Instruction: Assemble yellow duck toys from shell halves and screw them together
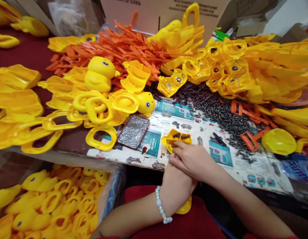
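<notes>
My left hand (177, 187), with a beaded bracelet at its wrist, is closed around a yellow duck shell half (182, 134). Small dark pieces sit in the hollow of the shell, and more yellow plastic (185, 206) shows below the wrist. My right hand (193, 159) crosses over the left, its bent fingers close together at the shell's near edge. Whatever its fingertips pinch is hidden. Past the hands, small black cylinders (220, 109) lie heaped on the printed sheet (239, 169), with a longer black piece (219, 139) apart from them.
Orange plastic strips (111, 49) are piled at the back. Yellow duck shells (270, 73) and ring handles (101, 137) crowd both sides. A dark-edged speckled rectangle (134, 131) lies left of the hands. Below left, a lined box (114, 189) contains yellow ducks. A bottle (296, 171) stands right.
</notes>
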The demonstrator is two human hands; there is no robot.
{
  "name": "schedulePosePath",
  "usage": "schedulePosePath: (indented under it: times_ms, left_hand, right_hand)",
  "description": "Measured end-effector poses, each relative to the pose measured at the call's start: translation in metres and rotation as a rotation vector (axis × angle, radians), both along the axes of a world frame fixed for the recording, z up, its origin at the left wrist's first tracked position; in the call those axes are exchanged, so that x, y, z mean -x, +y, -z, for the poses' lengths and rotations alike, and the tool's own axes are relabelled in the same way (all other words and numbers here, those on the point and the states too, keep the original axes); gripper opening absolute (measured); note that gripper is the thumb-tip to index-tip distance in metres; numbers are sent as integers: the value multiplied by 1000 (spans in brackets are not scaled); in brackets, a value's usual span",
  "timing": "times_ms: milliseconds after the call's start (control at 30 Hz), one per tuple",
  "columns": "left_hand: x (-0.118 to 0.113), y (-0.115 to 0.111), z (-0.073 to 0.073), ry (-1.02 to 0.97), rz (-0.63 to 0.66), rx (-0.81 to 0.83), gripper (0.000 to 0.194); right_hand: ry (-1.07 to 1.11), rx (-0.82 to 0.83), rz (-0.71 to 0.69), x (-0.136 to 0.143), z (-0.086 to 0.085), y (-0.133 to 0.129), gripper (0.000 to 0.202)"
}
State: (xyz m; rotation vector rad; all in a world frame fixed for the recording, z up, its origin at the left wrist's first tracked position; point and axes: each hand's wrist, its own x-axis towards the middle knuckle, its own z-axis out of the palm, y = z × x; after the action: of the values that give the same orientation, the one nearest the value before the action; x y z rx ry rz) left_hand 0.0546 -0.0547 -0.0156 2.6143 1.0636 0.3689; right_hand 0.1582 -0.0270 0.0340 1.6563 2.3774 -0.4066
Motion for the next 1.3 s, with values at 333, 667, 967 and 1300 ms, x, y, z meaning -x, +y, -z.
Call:
schedulePosePath:
  times_ms: [333, 667, 967, 1300]
  left_hand:
    - [-5, 2, -1, 72, -2, 123, 31]
    - [59, 3, -38, -24, 310, 151, 59]
    - [51, 207, -84, 9, -184, -359, 33]
    - [60, 262, -142, -207, -357, -465, 52]
  right_hand:
    - [-66, 66, 24, 0, -2, 4, 19]
    - [-44, -58, 3, 2, 6, 5, 29]
    - [115, -431, -31, 4, 44, -13, 18]
    - [848, -443, 122, -41, 3, -40, 14]
